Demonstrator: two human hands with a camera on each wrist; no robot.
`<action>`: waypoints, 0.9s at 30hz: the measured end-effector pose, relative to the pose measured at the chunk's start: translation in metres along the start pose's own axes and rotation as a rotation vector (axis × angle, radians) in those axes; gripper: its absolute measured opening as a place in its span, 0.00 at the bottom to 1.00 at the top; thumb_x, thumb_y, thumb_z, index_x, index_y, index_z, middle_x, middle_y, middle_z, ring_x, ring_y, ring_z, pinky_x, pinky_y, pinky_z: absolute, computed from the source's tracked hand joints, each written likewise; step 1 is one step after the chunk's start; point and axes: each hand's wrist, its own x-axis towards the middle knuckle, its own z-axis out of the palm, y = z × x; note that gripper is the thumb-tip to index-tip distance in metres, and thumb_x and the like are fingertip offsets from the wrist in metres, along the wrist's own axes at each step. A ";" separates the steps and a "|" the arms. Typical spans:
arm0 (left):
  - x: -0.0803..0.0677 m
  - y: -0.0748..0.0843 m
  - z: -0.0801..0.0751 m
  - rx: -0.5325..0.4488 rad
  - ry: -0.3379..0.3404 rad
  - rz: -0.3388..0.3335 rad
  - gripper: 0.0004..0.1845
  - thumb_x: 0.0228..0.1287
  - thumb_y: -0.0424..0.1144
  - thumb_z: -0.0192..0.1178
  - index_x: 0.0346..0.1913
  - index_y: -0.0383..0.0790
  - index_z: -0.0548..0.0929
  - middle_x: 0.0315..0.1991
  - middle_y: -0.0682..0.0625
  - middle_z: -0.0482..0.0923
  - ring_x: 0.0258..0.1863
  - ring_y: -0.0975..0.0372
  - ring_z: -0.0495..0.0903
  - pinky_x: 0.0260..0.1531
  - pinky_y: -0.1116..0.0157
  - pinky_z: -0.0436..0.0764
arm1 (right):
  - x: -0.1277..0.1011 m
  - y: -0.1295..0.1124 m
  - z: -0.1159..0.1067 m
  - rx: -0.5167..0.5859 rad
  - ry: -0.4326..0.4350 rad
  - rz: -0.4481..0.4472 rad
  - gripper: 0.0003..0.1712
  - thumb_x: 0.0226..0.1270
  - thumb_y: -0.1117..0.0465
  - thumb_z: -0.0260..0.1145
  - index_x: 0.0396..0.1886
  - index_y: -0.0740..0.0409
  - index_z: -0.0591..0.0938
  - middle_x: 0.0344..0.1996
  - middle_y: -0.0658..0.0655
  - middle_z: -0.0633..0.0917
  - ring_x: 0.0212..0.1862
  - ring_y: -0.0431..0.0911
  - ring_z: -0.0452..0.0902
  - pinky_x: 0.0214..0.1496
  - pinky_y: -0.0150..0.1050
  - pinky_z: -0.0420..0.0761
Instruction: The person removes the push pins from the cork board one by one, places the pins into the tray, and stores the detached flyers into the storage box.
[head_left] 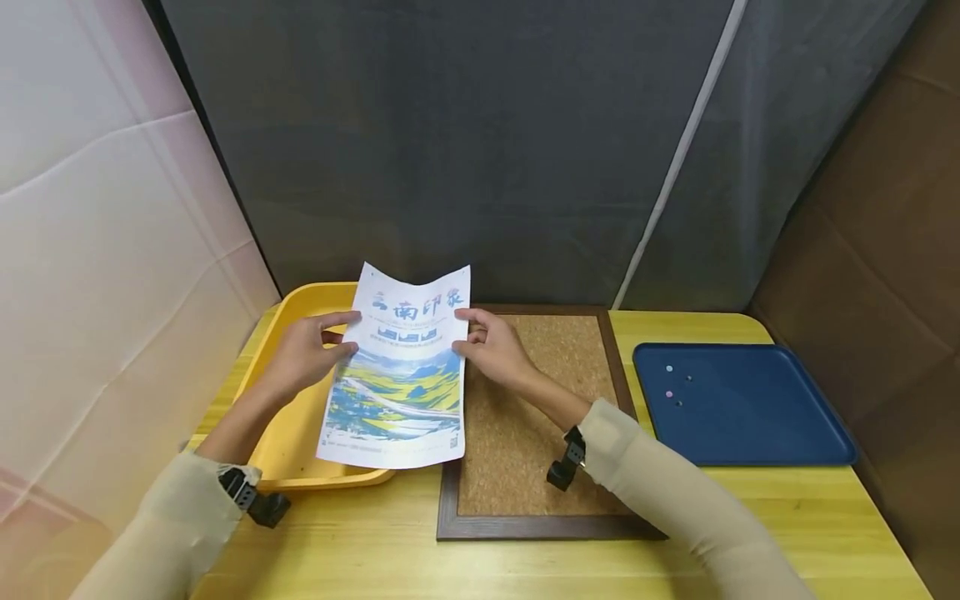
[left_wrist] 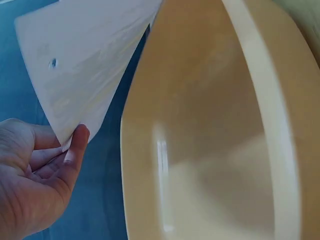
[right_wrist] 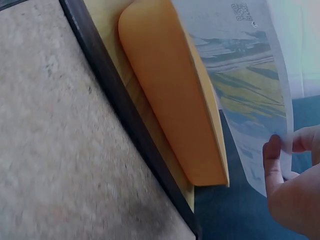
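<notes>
A printed poster [head_left: 405, 367] with blue lettering and a green, yellow and blue landscape is held up by both hands. My left hand [head_left: 306, 350] pinches its left edge between thumb and fingers. On the opposite edge, my right hand [head_left: 495, 343] pinches it the same way. Small holes show near its top corners, and a printed code sits at the lower right. The sheet hangs above the yellow tray [head_left: 281, 442] and overlaps the left side of the framed cork board [head_left: 517, 467]. In the left wrist view the poster's pale back [left_wrist: 85, 65] faces the camera.
A dark blue tray [head_left: 750, 417] lies at the right of the yellow wooden table [head_left: 360, 542], with several small pins [head_left: 669, 394] on it. A dark grey curtain [head_left: 450, 150] hangs behind, a pale sheet stands left and a brown one right.
</notes>
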 end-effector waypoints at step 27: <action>-0.009 -0.065 -0.034 0.075 -0.014 -0.121 0.32 0.76 0.35 0.64 0.78 0.31 0.69 0.63 0.25 0.72 0.49 0.40 0.81 0.43 0.64 0.89 | 0.025 0.003 0.069 -0.233 -0.004 0.026 0.27 0.68 0.65 0.75 0.67 0.61 0.82 0.54 0.59 0.84 0.41 0.42 0.84 0.34 0.28 0.77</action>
